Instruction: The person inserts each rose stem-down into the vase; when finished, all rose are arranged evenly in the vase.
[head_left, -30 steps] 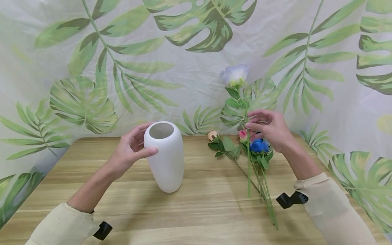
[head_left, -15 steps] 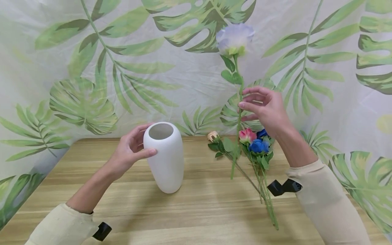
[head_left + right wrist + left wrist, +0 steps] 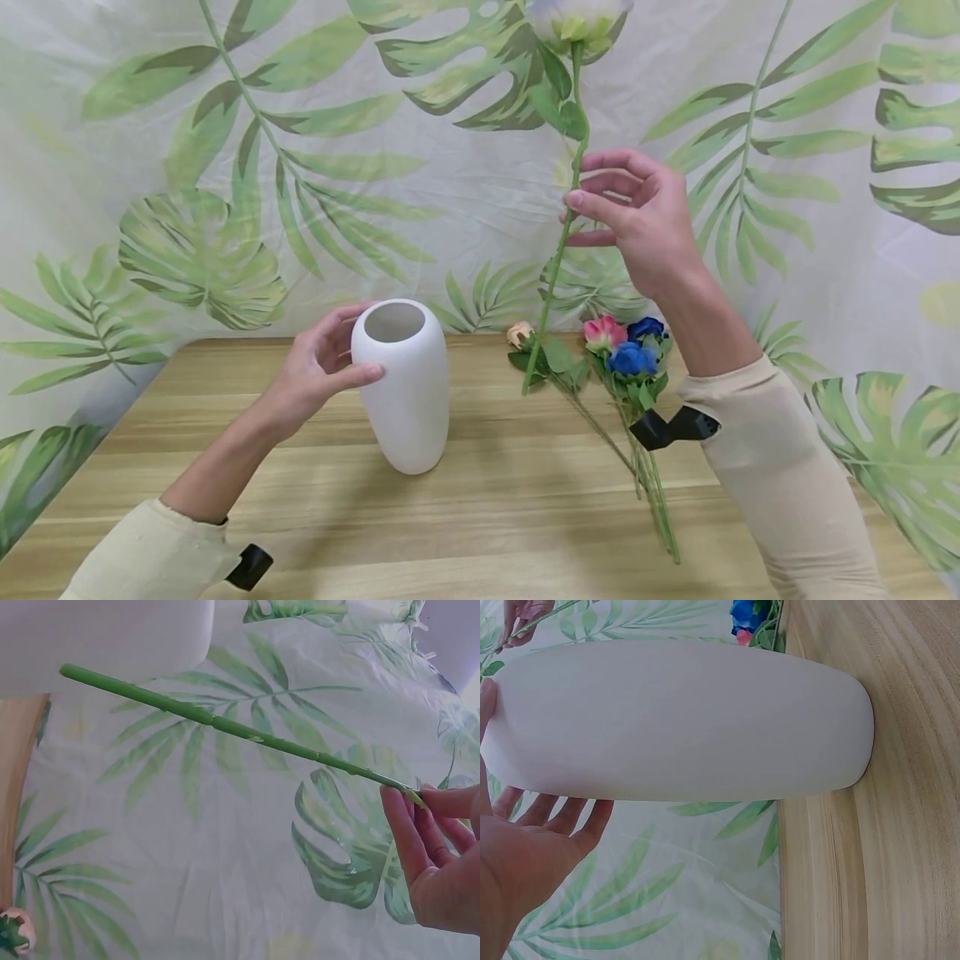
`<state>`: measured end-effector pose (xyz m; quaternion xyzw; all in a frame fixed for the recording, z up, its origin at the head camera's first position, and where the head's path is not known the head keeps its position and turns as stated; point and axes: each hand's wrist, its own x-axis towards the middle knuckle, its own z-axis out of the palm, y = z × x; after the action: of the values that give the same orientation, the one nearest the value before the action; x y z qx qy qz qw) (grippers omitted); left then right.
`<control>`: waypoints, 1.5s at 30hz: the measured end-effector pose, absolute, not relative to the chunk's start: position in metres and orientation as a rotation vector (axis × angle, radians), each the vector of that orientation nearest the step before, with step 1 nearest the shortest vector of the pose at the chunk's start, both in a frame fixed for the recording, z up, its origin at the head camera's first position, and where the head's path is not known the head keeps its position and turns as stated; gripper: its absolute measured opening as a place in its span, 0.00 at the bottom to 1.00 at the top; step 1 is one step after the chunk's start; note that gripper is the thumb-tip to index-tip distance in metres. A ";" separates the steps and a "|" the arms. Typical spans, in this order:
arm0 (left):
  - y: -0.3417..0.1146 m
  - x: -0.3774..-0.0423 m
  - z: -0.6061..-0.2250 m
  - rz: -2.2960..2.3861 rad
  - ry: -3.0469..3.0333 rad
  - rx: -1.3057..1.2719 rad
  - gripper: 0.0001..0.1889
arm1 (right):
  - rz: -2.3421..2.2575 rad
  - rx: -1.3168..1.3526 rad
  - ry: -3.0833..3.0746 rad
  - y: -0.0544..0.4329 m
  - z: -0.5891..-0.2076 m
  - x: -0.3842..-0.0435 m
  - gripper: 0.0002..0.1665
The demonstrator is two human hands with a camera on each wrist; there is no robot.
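Note:
A tall white vase (image 3: 408, 392) stands upright on the wooden table, its round mouth facing up. My left hand (image 3: 318, 367) holds it near the top, thumb on the front and fingers behind; the left wrist view shows the fingers (image 3: 562, 817) along its side. Up in the air to the right, my right hand (image 3: 637, 217) pinches the green stem of an artificial white-lilac flower (image 3: 577, 29) between thumb and fingertips. The bloom is partly cut off by the top of the head view. In the right wrist view the bare lower stem (image 3: 225, 724) slants toward the vase.
Several artificial flowers lie on the table (image 3: 480, 517) at right: a peach rose (image 3: 520, 335), a pink flower (image 3: 603, 333) and blue roses (image 3: 633, 357), stems pointing toward me. A leaf-patterned cloth (image 3: 480, 208) hangs behind the table.
My right hand has lifted the white-lilac flower upward and a little left, its stem end rising off from above the other flowers' stems and tilting toward the vase. The left hand and vase stay put.

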<state>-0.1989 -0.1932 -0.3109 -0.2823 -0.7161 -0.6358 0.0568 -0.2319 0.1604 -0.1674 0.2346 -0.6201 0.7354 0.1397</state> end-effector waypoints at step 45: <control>-0.195 -0.201 -0.312 -1.905 -2.223 -0.850 0.32 | 2.197 0.856 -1.423 0.067 -0.142 -0.240 0.13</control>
<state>-0.2015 -0.1946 -0.3119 -0.2785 -0.7284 -0.6242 0.0464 -0.2400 0.0668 -0.1423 0.3049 -0.5071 0.7828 0.1926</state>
